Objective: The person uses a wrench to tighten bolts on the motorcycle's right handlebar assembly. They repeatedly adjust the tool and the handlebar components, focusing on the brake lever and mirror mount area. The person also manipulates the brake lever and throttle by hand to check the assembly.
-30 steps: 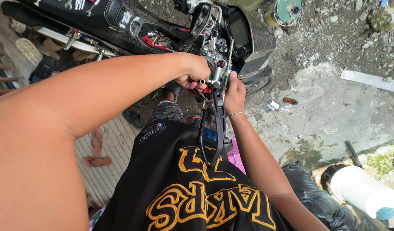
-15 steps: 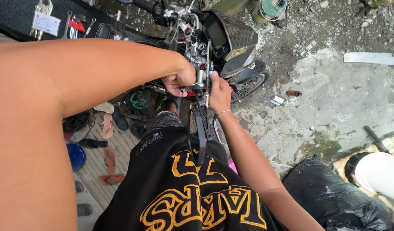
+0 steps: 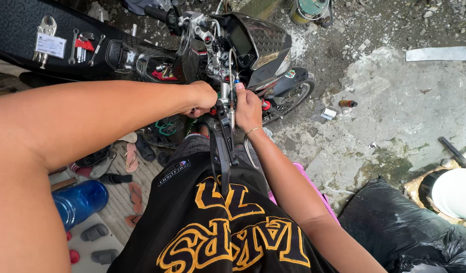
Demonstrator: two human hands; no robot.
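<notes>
A black motorcycle [image 3: 253, 45] stands in front of me, its near handlebar end and black lever [image 3: 223, 151] pointing toward me over my black shorts. My left hand [image 3: 202, 98] is closed in a fist against the left side of the lever mount [image 3: 225, 91]. My right hand [image 3: 248, 108] grips the same spot from the right, thumb up, with a thin bracelet on the wrist. What sits inside my left fist is hidden.
Wrenches and a padlock with a tag [image 3: 51, 43] lie on the motorcycle seat [image 3: 20, 30]. Sandals [image 3: 131, 156] and a blue bottle [image 3: 78, 202] are on the boards at left. A black bag [image 3: 410, 227], a white bucket [image 3: 455, 194] and a small brown bottle [image 3: 347, 103] are on the rough concrete at right.
Both hands stay on the lever mount. The view has swung left and down, bringing the seat with its tools and the blue bottle into sight.
</notes>
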